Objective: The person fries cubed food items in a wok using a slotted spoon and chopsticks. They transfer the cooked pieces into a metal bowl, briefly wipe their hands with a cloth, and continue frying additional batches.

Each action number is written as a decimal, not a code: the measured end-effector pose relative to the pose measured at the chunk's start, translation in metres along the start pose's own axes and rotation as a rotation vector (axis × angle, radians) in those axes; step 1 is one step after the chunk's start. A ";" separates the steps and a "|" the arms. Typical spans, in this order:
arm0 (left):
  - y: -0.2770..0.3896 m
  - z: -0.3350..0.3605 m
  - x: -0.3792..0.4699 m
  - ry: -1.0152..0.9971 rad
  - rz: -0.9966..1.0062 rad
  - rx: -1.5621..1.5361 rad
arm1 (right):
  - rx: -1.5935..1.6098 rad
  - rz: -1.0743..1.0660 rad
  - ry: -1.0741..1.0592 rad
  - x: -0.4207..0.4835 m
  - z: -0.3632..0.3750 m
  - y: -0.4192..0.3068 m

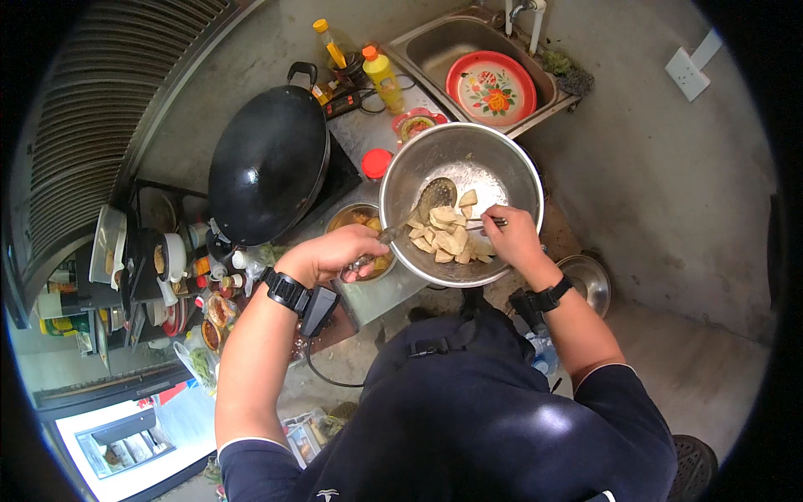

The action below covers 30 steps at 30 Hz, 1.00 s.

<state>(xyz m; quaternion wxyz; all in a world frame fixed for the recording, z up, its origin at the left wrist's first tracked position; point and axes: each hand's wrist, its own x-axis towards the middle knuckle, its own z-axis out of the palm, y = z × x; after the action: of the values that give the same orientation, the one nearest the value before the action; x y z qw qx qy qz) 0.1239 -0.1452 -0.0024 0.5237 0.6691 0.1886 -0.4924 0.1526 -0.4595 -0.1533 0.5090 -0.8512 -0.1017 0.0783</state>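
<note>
A large stainless steel mixing bowl (433, 154) stands in front of me with pale, chunky food pieces (448, 238) heaped on its near side. My left hand (345, 251) grips the handle of a perforated metal skimmer (437, 193). The skimmer's round head lies inside the bowl, against the far edge of the pieces. Over the bowl's right side, my right hand (514, 235) pinches a thin metal utensil (500, 221) whose tip reaches the pieces. Its exact kind cannot be told. Partly covered by my left hand is a smaller metal bowl (335, 216) of yellowish food.
To the left, a black wok (270, 163) leans tilted over a dark cooktop (342, 166). Behind the bowl are a red-lidded jar (376, 163) and a yellow bottle (384, 81). A floral enamel basin (461, 94) sits in the steel sink (433, 47). Crowded shelves (207, 276) stand at left.
</note>
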 end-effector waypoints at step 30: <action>-0.037 -0.014 0.004 0.044 0.038 -0.122 | -0.214 -0.498 -0.579 0.015 -0.035 -0.024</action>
<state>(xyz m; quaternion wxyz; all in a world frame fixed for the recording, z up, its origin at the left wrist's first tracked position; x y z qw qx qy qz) 0.1038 -0.1203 -0.0257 0.5685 0.6500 0.2172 -0.4551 0.1731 -0.4739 -0.1161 0.3710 -0.7915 -0.4518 0.1783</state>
